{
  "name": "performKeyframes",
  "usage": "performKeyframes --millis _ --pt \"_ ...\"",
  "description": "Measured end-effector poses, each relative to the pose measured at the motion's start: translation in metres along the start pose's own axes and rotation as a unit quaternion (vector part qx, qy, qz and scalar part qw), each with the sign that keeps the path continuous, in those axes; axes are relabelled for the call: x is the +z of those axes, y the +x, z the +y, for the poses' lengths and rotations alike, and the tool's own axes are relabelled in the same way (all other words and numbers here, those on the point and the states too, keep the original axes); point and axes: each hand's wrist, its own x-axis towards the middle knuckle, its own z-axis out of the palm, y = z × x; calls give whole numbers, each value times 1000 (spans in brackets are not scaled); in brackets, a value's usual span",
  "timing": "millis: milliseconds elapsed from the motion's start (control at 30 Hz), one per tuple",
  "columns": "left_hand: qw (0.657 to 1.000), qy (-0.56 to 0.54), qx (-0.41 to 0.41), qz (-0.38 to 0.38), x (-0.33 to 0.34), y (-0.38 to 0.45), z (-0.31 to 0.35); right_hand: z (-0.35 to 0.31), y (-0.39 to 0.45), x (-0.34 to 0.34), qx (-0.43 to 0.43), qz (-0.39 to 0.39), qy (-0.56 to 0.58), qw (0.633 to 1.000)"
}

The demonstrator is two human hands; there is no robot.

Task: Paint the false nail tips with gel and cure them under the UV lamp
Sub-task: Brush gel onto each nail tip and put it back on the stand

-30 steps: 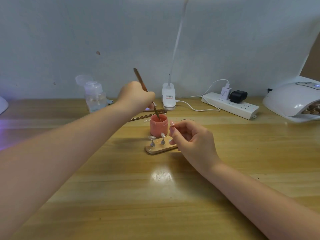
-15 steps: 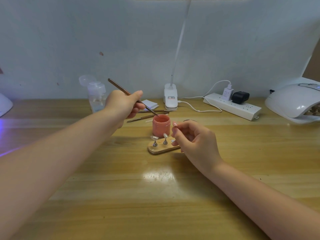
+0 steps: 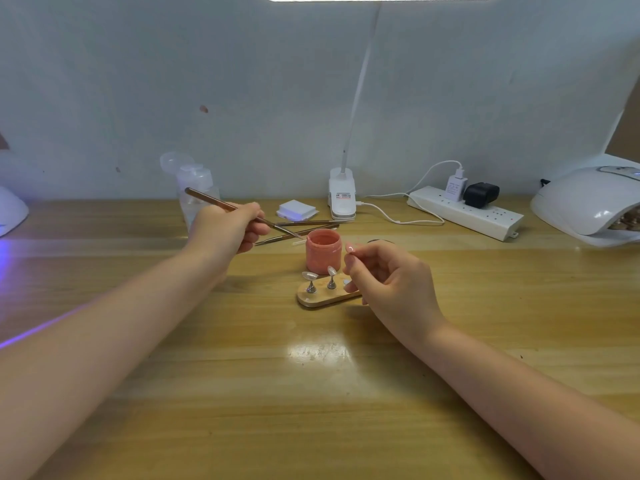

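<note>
My left hand point(image 3: 230, 230) grips a thin copper-coloured brush point(image 3: 211, 201), its tip pointing down to the right and ending just left of the open pink gel jar point(image 3: 323, 251). My right hand point(image 3: 388, 282) pinches a small stand with a pink-painted nail tip point(image 3: 350, 248) held up beside the jar. In front of the jar lies an oval wooden holder point(image 3: 320, 299) with two metal stands, each carrying a pale nail tip point(image 3: 331, 270); my right fingers hide its right end. A white UV lamp point(image 3: 588, 202) sits at the far right.
Two spare brushes point(image 3: 304, 233) lie behind the jar. A clear pump bottle point(image 3: 194, 188), a stack of white pads point(image 3: 297, 209), a clip lamp base point(image 3: 342, 199) and a power strip point(image 3: 464, 213) with cables line the wall. A second white device point(image 3: 10, 211) glows purple at the left edge.
My left hand has lifted the brush out of the jar and drawn it back to the left, tilting the handle low. My right hand has stayed beside the jar with the nail tip.
</note>
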Motion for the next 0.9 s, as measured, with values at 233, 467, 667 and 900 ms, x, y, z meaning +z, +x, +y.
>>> performKeyframes --millis 233,467,667,900 --pt "987 -52 146 -46 -3 -50 8 0 0 0 -2 1 -12 1000" --pt "935 63 342 -67 9 -109 3 0 1 -1 -12 3 -22 1000" --pt "894 125 419 -94 9 -115 -7 1 1 0 -15 3 -20 1000" --pt "881 131 439 -116 7 -112 -14 1 1 -1 -22 1 -27 999"
